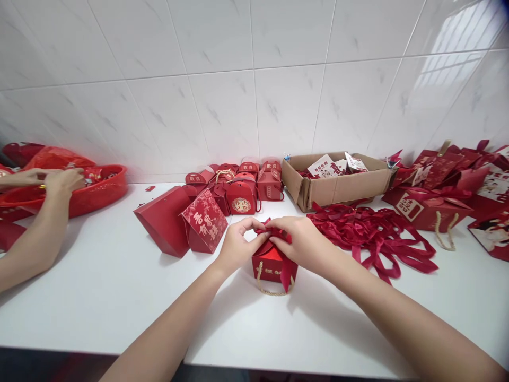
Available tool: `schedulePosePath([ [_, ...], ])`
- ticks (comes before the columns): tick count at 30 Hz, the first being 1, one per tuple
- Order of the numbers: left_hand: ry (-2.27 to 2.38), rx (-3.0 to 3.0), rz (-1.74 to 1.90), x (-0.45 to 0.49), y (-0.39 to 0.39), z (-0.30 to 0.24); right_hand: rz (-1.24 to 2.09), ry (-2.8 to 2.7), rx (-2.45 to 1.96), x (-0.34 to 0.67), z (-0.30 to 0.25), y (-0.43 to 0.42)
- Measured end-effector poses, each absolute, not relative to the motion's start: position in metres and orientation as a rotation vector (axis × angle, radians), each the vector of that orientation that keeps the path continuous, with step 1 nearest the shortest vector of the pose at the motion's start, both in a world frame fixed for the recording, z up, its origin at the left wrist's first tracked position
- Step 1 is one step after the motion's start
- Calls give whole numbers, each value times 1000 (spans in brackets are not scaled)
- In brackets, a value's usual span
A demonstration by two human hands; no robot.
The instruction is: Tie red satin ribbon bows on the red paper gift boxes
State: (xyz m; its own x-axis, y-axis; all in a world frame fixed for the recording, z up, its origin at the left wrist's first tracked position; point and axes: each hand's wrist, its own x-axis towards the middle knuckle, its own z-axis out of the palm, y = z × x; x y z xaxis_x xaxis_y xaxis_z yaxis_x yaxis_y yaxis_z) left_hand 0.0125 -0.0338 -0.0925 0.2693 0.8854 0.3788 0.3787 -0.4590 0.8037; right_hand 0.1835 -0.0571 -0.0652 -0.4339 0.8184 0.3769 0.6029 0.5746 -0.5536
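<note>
And here's the white table (pixel 119 297), with a roped box (pixel 268 271) front and centre, two slanted boxes (pixel 165 223) to its left, small boxes (pixel 242 193) clustered behind, then the carton (pixel 345 190), tangled ribbons (pixel 369 231), more boxes (pixel 433 209) at right, the red basin (pixel 89 200) far left!

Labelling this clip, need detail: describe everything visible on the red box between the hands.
The red box looks like glossy card, with gold characters on its front, partly covered by a hanging tail of dark red ribbon. A twisted, straw-coloured cord handle loops down in front. It stands upright on the white table. Fingertips of the left hand and right hand meet at the ribbon on top, hiding much of the closure.
</note>
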Motion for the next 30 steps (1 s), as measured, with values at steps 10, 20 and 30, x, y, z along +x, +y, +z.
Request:
schedulePosePath([
  [10,1186,2020,1165,11,-37,-94,238,-2199,-1316,182,-74,-57],
  [20,1280,2320,1187,9,-34,-97,802,-2136,-1230,191,-68,-42],
  [30,1271,2244,1316,10,-33,-94,1330,-1714,-1246,188,-76,-37],
])
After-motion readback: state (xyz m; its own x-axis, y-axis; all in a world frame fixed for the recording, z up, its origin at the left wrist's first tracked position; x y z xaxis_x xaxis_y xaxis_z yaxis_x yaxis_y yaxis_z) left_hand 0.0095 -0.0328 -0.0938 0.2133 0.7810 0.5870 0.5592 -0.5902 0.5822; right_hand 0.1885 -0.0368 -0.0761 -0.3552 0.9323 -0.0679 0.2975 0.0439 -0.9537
